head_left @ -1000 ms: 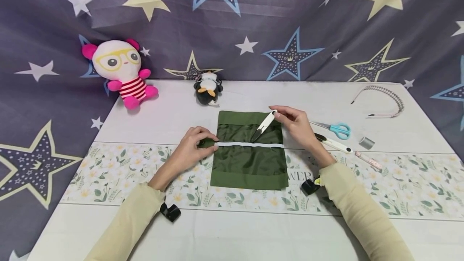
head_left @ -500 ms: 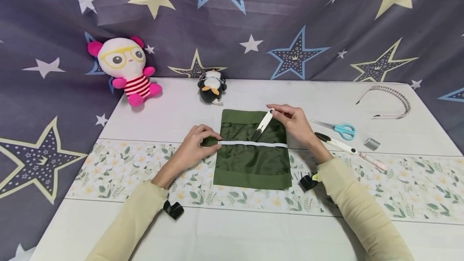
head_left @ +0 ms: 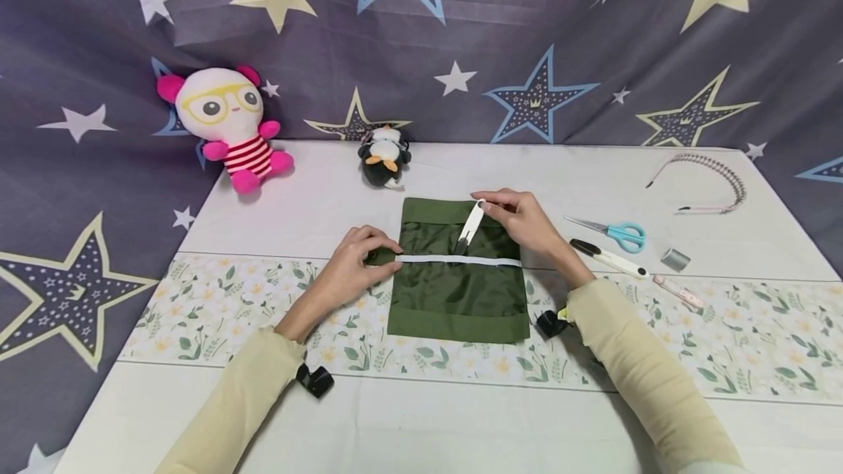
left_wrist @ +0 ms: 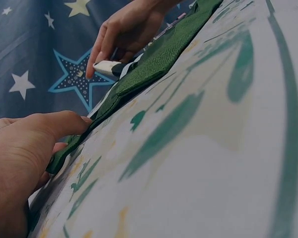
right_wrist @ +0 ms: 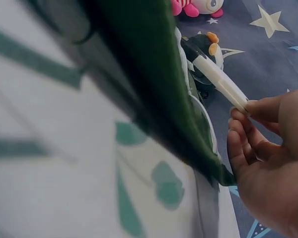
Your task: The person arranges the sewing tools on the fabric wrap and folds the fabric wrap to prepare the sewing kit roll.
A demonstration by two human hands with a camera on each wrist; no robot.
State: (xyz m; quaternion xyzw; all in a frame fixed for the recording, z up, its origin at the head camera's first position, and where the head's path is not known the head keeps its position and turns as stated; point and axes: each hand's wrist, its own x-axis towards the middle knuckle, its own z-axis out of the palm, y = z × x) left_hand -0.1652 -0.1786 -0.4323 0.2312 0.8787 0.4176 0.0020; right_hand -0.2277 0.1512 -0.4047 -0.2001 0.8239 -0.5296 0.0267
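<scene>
A square of dark green fabric point(head_left: 454, 298) lies on the table with a narrow white strip point(head_left: 435, 260) running across its middle. At the strip's left end, my left hand point(head_left: 352, 262) pinches a small green tab of the fabric between thumb and fingers. My right hand point(head_left: 527, 222) is above the fabric's upper right part, pinching the top end of a slim white tool with a black tip point(head_left: 470, 227). That tip points down and meets the fabric just above the white strip; whether it goes under cannot be told.
Right of the fabric lie blue-handled scissors point(head_left: 622, 236), a second white-and-black tool point(head_left: 609, 258), a grey spool point(head_left: 675, 260) and a small pink stick point(head_left: 678, 291). A headband point(head_left: 731, 181) is behind them. Plush panda point(head_left: 230, 126) and penguin point(head_left: 383, 159) sit at the back.
My right hand has moved a little left with the white tool, which now stands more upright near the strip's middle. My left hand keeps its pinch at the strip's left end.
</scene>
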